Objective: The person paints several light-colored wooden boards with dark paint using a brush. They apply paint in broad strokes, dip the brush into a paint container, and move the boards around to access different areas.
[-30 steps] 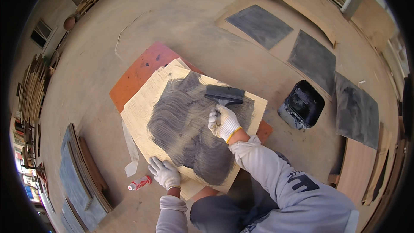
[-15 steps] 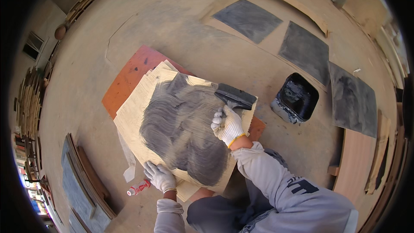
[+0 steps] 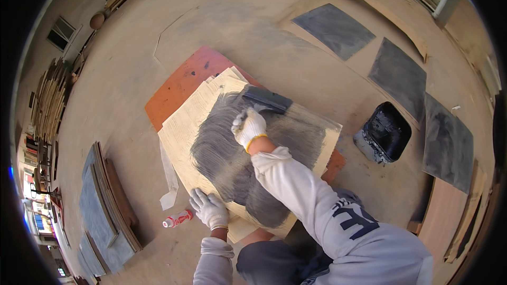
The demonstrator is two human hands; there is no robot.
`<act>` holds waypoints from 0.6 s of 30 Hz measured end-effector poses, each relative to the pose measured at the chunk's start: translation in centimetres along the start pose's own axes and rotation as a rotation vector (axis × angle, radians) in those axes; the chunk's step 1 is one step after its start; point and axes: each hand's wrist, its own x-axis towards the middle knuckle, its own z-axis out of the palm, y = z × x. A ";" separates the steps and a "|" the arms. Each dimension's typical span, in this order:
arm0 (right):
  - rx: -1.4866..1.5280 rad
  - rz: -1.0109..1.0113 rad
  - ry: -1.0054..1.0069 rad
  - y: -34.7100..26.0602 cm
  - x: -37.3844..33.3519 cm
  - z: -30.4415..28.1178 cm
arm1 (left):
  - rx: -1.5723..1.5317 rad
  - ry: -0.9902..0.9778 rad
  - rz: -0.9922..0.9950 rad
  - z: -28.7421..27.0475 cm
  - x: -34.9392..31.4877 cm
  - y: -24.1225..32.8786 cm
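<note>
My right hand [image 3: 250, 128], in a white knit glove with a yellow cuff edge, is closed round the handle of a wide black brush [image 3: 270, 100]. The brush's long head rests on the far part of a pale wood sheet [image 3: 177, 134], the top one of a stack. Dark, streaky paint [image 3: 224, 150] covers much of that sheet; pale margins show on its left and right. My left hand [image 3: 209, 209], gloved too, lies flat with fingers stretched on the sheet's near left edge, holding nothing.
An orange-red board [image 3: 185, 82] lies under the stack. A paint-smeared black tub [image 3: 385, 133] stands right of it. A red-and-white bottle [image 3: 178, 218] lies near my left hand. Dark-coated sheets [image 3: 398, 68] lie at the right; grey-blue boards [image 3: 103, 211] are stacked at the left.
My right hand has swept the brush leftward from the sheet's right corner to its far middle. Dark streaks now reach further right. The whole view has shifted slightly; my left hand stays at the near edge.
</note>
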 end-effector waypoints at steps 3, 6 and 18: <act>0.071 0.053 0.110 0.9 -2.3 -1.5 | 0.007 0.016 -0.016 -0.9 -0.1 -1.4; 0.016 0.077 0.036 2.9 1.6 1.2 | -0.017 0.004 -0.012 -0.7 -0.4 -0.9; -0.046 0.115 0.060 5.0 3.4 2.0 | 0.000 0.008 -0.052 -0.7 -0.4 -1.4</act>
